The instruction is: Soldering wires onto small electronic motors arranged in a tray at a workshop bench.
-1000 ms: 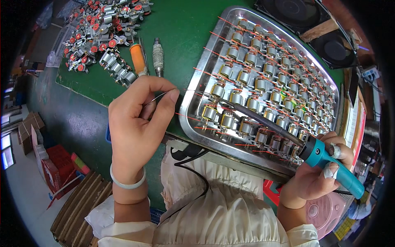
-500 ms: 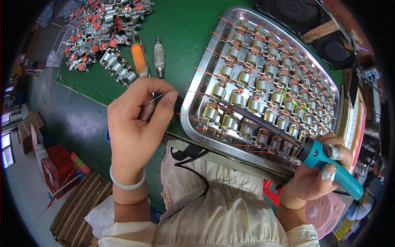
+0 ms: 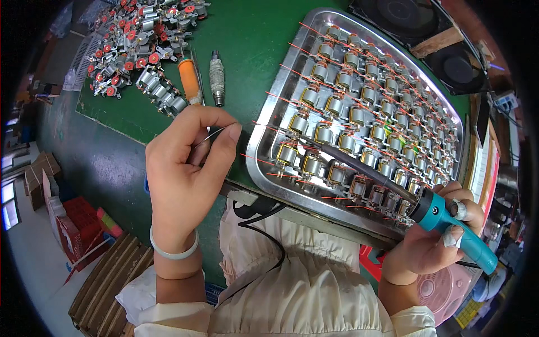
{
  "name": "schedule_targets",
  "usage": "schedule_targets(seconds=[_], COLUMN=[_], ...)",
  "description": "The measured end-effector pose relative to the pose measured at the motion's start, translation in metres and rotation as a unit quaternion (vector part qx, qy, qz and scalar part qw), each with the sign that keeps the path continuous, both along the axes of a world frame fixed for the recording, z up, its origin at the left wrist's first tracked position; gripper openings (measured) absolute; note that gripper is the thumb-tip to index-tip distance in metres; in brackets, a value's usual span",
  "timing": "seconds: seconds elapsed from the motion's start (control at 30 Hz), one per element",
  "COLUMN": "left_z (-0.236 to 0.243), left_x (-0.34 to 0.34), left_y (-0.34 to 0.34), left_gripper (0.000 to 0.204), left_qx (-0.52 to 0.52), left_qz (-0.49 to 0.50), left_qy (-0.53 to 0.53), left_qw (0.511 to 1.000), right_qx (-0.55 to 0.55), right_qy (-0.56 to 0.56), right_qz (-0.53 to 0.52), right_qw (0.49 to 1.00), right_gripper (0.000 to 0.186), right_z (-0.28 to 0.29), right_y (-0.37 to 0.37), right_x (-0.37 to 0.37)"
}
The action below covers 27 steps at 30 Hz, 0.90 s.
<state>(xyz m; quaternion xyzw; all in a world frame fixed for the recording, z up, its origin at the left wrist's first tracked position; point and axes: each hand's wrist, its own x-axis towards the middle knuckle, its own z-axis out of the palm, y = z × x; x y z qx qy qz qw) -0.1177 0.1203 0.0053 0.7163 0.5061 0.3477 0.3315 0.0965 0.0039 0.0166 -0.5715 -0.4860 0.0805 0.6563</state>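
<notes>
My left hand (image 3: 193, 151) pinches a thin strand of solder wire (image 3: 213, 135) between thumb and forefinger, its end reaching toward the left rim of a metal tray (image 3: 259, 140). In my right hand (image 3: 443, 236) is a soldering iron (image 3: 370, 175) with a teal handle and a long dark barrel, its tip among the motors near the tray's left side. Rows of small silver motors (image 3: 324, 133) with thin red wires stand in the tray. White wrappings cover some of my right fingertips. Whether the tip touches a joint is too small to tell.
On the green table (image 3: 247, 50) lie a heap of loose motors (image 3: 132, 48) with red parts, an orange-handled tool (image 3: 190, 78) and a grey wrapped rod (image 3: 217, 78). Black round speakers (image 3: 404, 17) stand behind the tray. A black cable (image 3: 275, 236) hangs at the table's front edge.
The soldering iron has shifted slightly to the right and down with my right hand. My left hand stays almost still with the solder wire.
</notes>
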Motion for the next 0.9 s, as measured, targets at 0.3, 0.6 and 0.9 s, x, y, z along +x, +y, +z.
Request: schedule_targets(seconds=[0.3,0.6,0.9], left_z=[-0.0008,-0.0002,0.0011], left_x=[0.0001,0.0016,0.0039], left_y=[-0.0017,-0.0018,-0.0024], left_gripper=[0.004,0.004,0.005], left_qx=[-0.011,-0.014,-0.016], left_qz=[0.005,0.001,-0.001], left_qy=[0.002,0.003,0.002], left_qw=[1.000,1.000,1.000], right_qx=[-0.013,-0.021,-0.023], right_qy=[-0.004,-0.002,-0.009], right_qz=[-0.004,-0.009,-0.015], right_qw=[1.000,1.000,1.000], right_gripper=[0.034,0.035,0.036], right_z=[-0.0008,-0.0004,-0.0005], right_y=[0.0010,-0.0003,-0.0008], right_x=[-0.0021,-0.0010,-0.0001])
